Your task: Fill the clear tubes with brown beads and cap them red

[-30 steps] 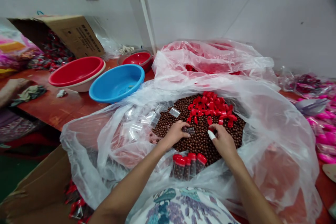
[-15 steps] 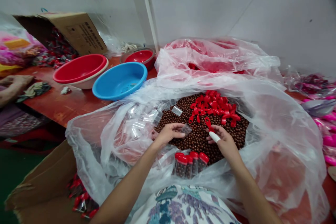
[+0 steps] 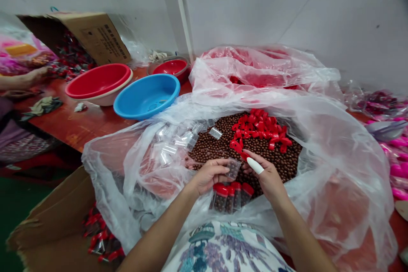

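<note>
My left hand [image 3: 208,176] is closed on a small clear plastic container [image 3: 233,168], held over a heap of brown chocolate-like balls [image 3: 204,148]. Just right of it, my right hand [image 3: 264,176] pinches a red cap [image 3: 245,155] with a loop; a white cover [image 3: 255,165] sits on one of its digits. More red caps [image 3: 259,125] are piled on the balls behind. Empty clear containers [image 3: 174,142] lie at the left of the heap. Several filled containers with red caps [image 3: 225,197] stand in a row in front, close to my body.
A clear plastic bag [image 3: 334,144] spreads around the heap. Blue basin [image 3: 146,95] and red basin [image 3: 98,80] stand at the left. An open carton [image 3: 54,229] with capped containers is at lower left. Another person's hand [image 3: 35,75] is at far left.
My left hand has moved right and nearer me with the container. The right hand has come left with the red cap, so the two are closer. At far left, the other person's hand has reached forward.
</note>
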{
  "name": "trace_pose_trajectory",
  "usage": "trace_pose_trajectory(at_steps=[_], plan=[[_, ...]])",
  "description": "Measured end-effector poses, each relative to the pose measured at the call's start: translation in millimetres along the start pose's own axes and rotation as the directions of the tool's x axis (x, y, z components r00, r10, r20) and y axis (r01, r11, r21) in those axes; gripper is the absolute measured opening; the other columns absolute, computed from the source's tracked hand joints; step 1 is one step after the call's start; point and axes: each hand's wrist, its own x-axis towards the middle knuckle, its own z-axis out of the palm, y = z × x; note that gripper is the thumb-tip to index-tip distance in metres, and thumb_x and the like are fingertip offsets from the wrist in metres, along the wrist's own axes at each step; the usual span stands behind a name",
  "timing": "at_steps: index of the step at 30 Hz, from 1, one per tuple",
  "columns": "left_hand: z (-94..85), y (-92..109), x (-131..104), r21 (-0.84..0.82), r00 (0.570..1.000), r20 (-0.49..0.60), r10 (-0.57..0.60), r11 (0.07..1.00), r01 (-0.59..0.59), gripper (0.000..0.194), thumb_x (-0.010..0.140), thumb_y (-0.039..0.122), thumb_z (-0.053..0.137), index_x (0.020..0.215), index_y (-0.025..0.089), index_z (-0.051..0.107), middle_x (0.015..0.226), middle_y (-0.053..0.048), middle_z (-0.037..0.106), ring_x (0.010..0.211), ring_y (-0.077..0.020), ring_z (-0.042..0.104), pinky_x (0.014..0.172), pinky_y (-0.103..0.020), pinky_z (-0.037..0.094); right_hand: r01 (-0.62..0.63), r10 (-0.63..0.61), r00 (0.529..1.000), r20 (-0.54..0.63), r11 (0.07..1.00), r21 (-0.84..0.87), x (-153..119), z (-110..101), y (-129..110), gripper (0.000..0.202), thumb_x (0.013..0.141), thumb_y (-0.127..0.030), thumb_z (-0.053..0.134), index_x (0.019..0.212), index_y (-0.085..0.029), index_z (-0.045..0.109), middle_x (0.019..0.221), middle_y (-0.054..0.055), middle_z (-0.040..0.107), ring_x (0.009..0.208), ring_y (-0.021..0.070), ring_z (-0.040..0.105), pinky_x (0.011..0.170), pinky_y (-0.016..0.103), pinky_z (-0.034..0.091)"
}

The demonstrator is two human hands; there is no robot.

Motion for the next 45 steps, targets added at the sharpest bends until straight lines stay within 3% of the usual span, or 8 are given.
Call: trace_pose_trajectory(at_steps=[12,20,22,27,31,34,40,45], plan=[[5.9,-10.1,-6.6,0.196,0.989,-0.021,0.147,0.971,-0.14,0.039,0.069,0.026,0.07,0.106,0.014,0.065,0.093,-0.008,0.068,0.075,-0.0127,0.062,0.074,-0.025,0.047,0.289,-0.201,0.94,0.276,0.899,-0.328,-8.6,2.6,-10.4,0.034,0.082,-0.032,0.056,0.116,-0.028,0.059,0.111,0.004,0.06,0.105,0.0187,0.054,0.093,0.034,0.04],[3.2,-8.0,-9.9,0.23,0.98,-0.064,0.189,0.958,-0.17,0.043,0.069,0.028,0.07,0.109,0.015,0.063,0.104,-0.01,0.066,0.082,-0.016,0.062,0.077,-0.028,0.047,0.085,-0.082,0.996,0.023,0.937,-0.34,-9.6,-19.3,-4.6,0.032,0.085,-0.033,0.044,0.112,-0.025,0.058,0.099,0.005,0.065,0.077,0.0181,0.061,0.07,0.033,0.05],[1.3,-6.6,-11.9,0.199,0.983,-0.045,0.178,0.966,-0.166,0.042,0.069,0.028,0.07,0.109,0.015,0.063,0.106,-0.011,0.065,0.084,-0.0175,0.061,0.078,-0.03,0.047,0.081,-0.099,0.995,-0.002,0.831,-0.551,-7.2,-33.6,1.4,0.031,0.084,-0.027,0.041,0.109,-0.025,0.059,0.091,0.005,0.065,0.076,0.02,0.059,0.071,0.036,0.049],[-6.0,-9.7,-14.1,0.177,0.975,-0.079,0.207,0.965,-0.191,0.038,0.07,0.028,0.069,0.106,0.016,0.064,0.11,-0.01,0.062,0.089,-0.0188,0.06,0.078,-0.031,0.048,0.198,-0.436,0.897,0.073,0.248,-0.948,-3.4,-49.1,10.2,0.039,0.075,-0.014,0.046,0.112,-0.02,0.059,0.105,0.011,0.056,0.096,0.0275,0.05,0.086,0.045,0.041],[-9.2,-14.2,-14.6,0.2,0.977,-0.086,0.197,0.964,-0.177,0.038,0.071,0.029,0.068,0.106,0.016,0.064,0.109,-0.011,0.062,0.089,-0.0192,0.059,0.076,-0.029,0.048,0.389,-0.379,0.87,0.315,0.136,-0.911,1.4,-39.6,12.0,0.045,0.076,-0.009,0.046,0.119,-0.023,0.054,0.106,0.009,0.058,0.095,0.0241,0.05,0.083,0.039,0.042],[-7.4,-14.8,-16.0,0.226,0.978,-0.077,0.192,0.959,-0.17,0.039,0.072,0.029,0.067,0.108,0.015,0.063,0.11,-0.012,0.062,0.087,-0.0187,0.06,0.077,-0.03,0.047,0.396,-0.324,0.892,0.314,0.23,-0.889,3.6,-31.1,11.6,0.039,0.078,-0.009,0.048,0.112,-0.023,0.059,0.098,0.008,0.062,0.092,0.0235,0.051,0.082,0.039,0.041],[1.4,-14.9,-16.5,0.294,0.98,-0.084,0.179,0.944,-0.147,0.044,0.068,0.03,0.07,0.109,0.015,0.064,0.104,-0.009,0.066,0.086,-0.0185,0.06,0.079,-0.03,0.046,0.319,-0.225,0.946,0.234,0.778,-0.542,-8.7,-12.8,-1.1,0.034,0.083,-0.033,0.055,0.116,-0.028,0.057,0.096,0.003,0.06,0.089,0.0177,0.056,0.081,0.031,0.044],[6.6,-14.0,-14.0,0.379,0.969,-0.079,0.234,0.906,-0.188,0.041,0.07,0.031,0.068,0.108,0.016,0.065,0.105,-0.008,0.066,0.09,-0.0204,0.06,0.081,-0.03,0.045,0.414,-0.246,0.903,0.352,0.713,-0.566,-17.7,-5.5,-3.9,0.038,0.087,-0.033,0.049,0.124,-0.031,0.05,0.094,0.003,0.058,0.089,0.0167,0.056,0.08,0.029,0.045]])
